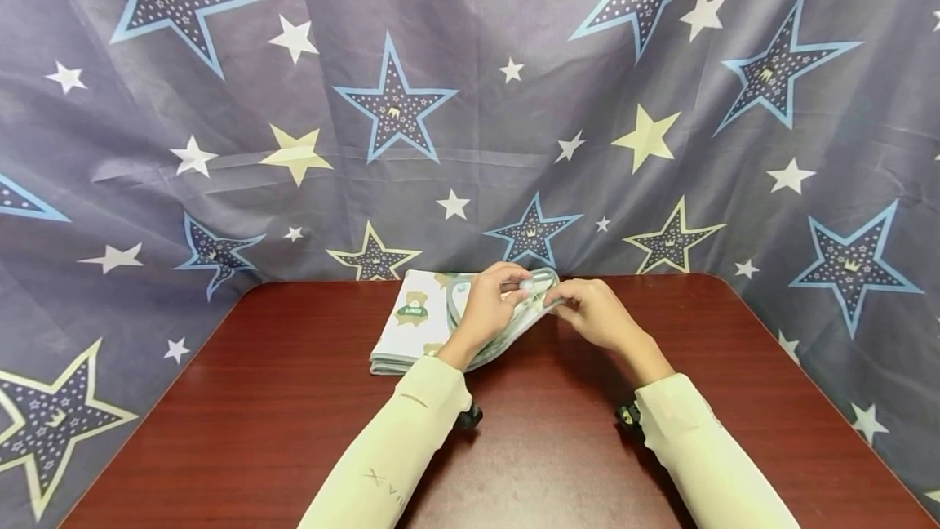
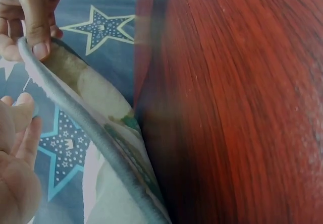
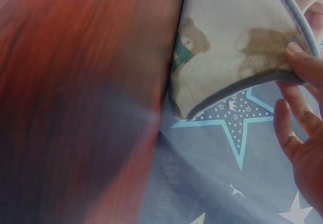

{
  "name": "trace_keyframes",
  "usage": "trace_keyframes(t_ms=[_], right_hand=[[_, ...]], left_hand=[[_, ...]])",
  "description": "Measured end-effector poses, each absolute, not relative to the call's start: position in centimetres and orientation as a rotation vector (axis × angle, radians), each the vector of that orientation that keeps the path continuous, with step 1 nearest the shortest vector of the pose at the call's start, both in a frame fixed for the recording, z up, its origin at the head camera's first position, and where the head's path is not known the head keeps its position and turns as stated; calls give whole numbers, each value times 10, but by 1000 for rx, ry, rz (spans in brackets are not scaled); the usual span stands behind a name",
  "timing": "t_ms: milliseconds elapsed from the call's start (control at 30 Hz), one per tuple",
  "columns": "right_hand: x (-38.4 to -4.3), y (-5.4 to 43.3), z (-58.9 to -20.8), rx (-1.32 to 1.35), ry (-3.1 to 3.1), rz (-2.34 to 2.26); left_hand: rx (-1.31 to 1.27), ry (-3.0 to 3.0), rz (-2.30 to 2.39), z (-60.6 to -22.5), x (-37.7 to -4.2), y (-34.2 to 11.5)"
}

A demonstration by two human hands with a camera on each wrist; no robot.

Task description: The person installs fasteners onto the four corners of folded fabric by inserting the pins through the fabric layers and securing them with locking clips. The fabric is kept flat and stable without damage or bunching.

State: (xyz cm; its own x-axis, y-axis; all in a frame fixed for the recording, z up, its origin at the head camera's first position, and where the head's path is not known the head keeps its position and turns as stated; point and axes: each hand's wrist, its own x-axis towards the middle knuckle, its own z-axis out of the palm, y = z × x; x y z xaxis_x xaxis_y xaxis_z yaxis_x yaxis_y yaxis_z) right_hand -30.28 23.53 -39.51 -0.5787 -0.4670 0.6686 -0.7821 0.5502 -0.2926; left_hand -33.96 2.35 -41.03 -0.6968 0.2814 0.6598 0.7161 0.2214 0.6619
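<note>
A folded white cloth with teddy bear prints and grey edging lies at the far side of the table, its right part lifted. My right hand pinches the raised edge between thumb and fingers. The same hand shows in the right wrist view with its thumb on the cloth and its lower fingers free. My left hand is over the cloth beside the raised part, its fingers bent loosely. In the left wrist view, thumb and fingertips of the left hand stand apart from the grey edge.
The dark red wooden table spreads out toward me and to both sides. A grey curtain with star prints hangs directly behind its far edge. Dark bands sit on my wrists below the pale sleeves.
</note>
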Motion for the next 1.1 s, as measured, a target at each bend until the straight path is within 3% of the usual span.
trace_keyframes(t_ms=[1100], right_hand=[[-301, 234, -396, 992, -2265, 803]], left_hand=[[-1034, -2109, -1294, -415, -335, 25]])
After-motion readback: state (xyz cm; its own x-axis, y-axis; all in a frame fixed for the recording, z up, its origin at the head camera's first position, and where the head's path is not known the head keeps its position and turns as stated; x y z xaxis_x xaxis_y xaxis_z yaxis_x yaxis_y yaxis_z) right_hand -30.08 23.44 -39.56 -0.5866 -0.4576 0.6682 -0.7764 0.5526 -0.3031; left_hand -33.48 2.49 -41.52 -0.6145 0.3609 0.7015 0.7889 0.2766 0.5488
